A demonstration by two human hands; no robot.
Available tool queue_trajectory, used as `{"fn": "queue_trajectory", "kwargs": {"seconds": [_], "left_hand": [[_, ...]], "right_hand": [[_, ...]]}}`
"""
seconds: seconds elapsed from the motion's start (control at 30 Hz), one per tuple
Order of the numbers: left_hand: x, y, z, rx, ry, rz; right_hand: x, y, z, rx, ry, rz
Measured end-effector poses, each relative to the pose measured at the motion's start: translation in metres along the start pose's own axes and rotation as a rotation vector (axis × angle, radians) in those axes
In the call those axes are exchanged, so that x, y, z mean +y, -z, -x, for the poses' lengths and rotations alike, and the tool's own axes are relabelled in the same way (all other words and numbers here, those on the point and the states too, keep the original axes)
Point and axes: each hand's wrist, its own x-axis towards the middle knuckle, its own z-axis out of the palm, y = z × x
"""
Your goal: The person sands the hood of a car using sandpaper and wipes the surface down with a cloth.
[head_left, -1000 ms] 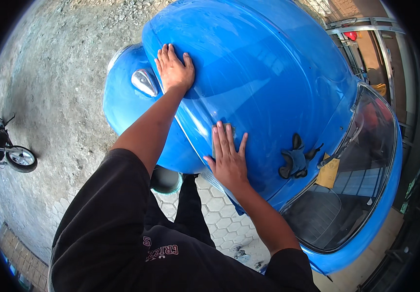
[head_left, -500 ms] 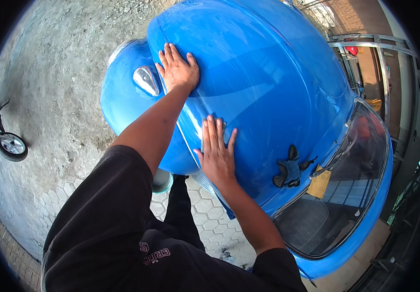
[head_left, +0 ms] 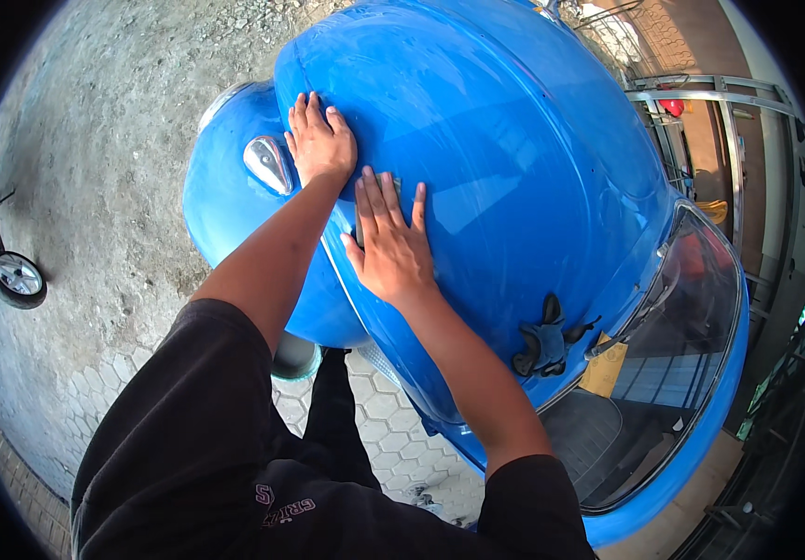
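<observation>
Both my hands press flat on the blue hood [head_left: 505, 187] of a rounded car. My left hand [head_left: 321, 145] lies near the hood's edge, beside the chrome lamp housing [head_left: 267, 165] on the blue fender [head_left: 225, 191]; its fingers are stretched out and it shows nothing in its grip. Closer to me, my right hand [head_left: 391, 238] is spread, palm down, over a small greyish flat piece [head_left: 360, 231]. Only slivers of that piece show by the fingers, so its kind is unclear. A dark blue and black glove-like item [head_left: 544, 343] rests on the hood near the windshield.
The windshield [head_left: 673, 364] has a yellow paper [head_left: 603, 366] at its lower edge. Beneath the fender stands a round bucket [head_left: 296, 359] on hexagonal paving [head_left: 388, 411]. A motorcycle [head_left: 1, 261] is parked at far left; a metal frame [head_left: 729, 140] stands at the right.
My right hand has slid forward and left along the hood, closer to my left hand, and the greyish piece has moved with it. My left hand stays near the hood's edge.
</observation>
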Motion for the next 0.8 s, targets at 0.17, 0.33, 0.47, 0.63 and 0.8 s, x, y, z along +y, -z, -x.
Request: {"fn": "queue_trajectory", "kwargs": {"seconds": [0.17, 0.33, 0.47, 0.63, 0.8], "left_hand": [[-0.023, -0.002, -0.015, 0.052, 0.054, 0.184], [-0.044, -0.008, -0.018, 0.100, 0.035, 0.414], [-0.047, -0.013, -0.014, 0.099, 0.030, 0.557], [-0.052, -0.019, -0.026, 0.105, -0.007, 0.719], [-0.032, 0.006, 0.001, 0.019, -0.144, 0.193]], "right_hand": [[0.010, 0.015, 0.036, -0.052, 0.085, -0.124], [0.014, 0.019, 0.064, -0.114, 0.089, -0.028], [0.017, 0.002, -0.035, -0.005, 0.138, -0.013], [0.021, -0.029, -0.159, 0.196, 0.128, 0.078], [0.026, 0.000, -0.027, 0.017, -0.037, 0.105]]}}
